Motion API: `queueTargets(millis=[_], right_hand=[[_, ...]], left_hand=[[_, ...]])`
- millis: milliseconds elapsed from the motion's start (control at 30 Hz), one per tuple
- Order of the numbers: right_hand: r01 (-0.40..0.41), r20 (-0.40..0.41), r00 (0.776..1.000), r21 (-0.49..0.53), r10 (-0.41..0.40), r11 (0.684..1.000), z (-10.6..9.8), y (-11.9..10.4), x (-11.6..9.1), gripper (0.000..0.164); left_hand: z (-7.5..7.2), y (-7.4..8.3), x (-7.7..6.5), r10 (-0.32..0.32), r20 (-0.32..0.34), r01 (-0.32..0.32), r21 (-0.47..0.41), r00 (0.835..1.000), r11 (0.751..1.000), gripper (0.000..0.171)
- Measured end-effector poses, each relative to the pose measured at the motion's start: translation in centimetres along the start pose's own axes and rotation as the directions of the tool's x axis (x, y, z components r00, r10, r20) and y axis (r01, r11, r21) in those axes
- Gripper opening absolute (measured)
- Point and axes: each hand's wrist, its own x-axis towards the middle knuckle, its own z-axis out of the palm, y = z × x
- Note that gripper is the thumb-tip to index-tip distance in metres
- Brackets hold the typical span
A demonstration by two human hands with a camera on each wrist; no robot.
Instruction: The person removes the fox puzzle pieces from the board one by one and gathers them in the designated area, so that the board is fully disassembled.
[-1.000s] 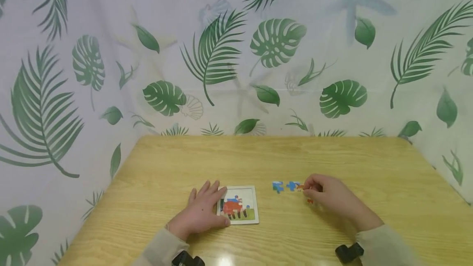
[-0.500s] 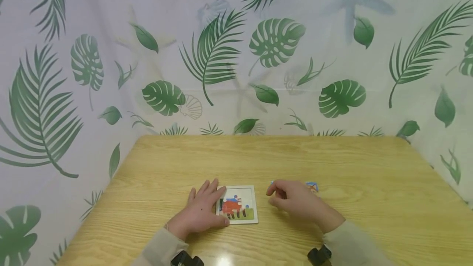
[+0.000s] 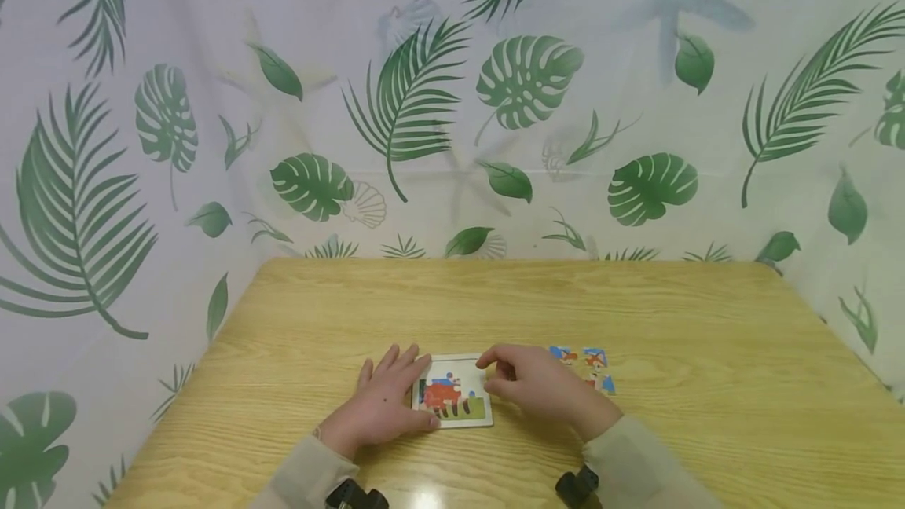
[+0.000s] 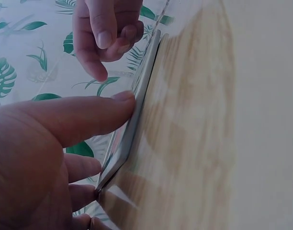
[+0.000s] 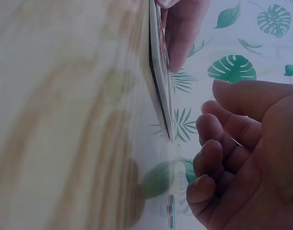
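Observation:
A small square jigsaw tray [image 3: 467, 424] lies flat on the table, partly filled with a picture in red, blue and green; its upper part is bare white. My left hand [image 3: 385, 411] rests on its left side, with fingers spread and the thumb at the lower edge. My right hand [image 3: 540, 387] hovers by the tray's right edge. Its index finger and thumb are apart, the other fingers loosely curled, and I see nothing between them. Behind it lie several loose puzzle pieces [image 3: 596, 357]; the hand may hide others. In the left wrist view, my thumb touches the tray's edge [image 4: 141, 91].
The wooden table [image 3: 339, 313] stretches out behind and to both sides of the hands. A white curtain [image 3: 438, 179] with green leaf prints hangs along its back and sides. Small black wrist cameras [image 3: 576, 485] sit at the sleeves.
My right hand has moved left from the loose pieces to the tray's right edge, uncovering pieces at the right. The left hand and tray have stayed in place.

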Motion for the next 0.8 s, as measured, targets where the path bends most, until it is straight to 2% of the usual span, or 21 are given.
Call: queueTargets(millis=[433, 800], right_hand=[[0.017, 0.060, 0.998, 0.038, -0.019, 0.999, 2.0, -0.9, 1.9, 0.026], [-0.010, 0.036, 0.999, 0.004, 0.009, 1.000, 3.3, -1.0, 2.9, 0.032]], left_hand=[[0.3, 0.3, -0.1, 0.003, -0.025, -0.002, 0.036, 1.000, 0.999, 0.095], [0.2, 0.6, -0.1, -0.007, -0.022, 0.007, 0.017, 1.000, 1.000, 0.094]])
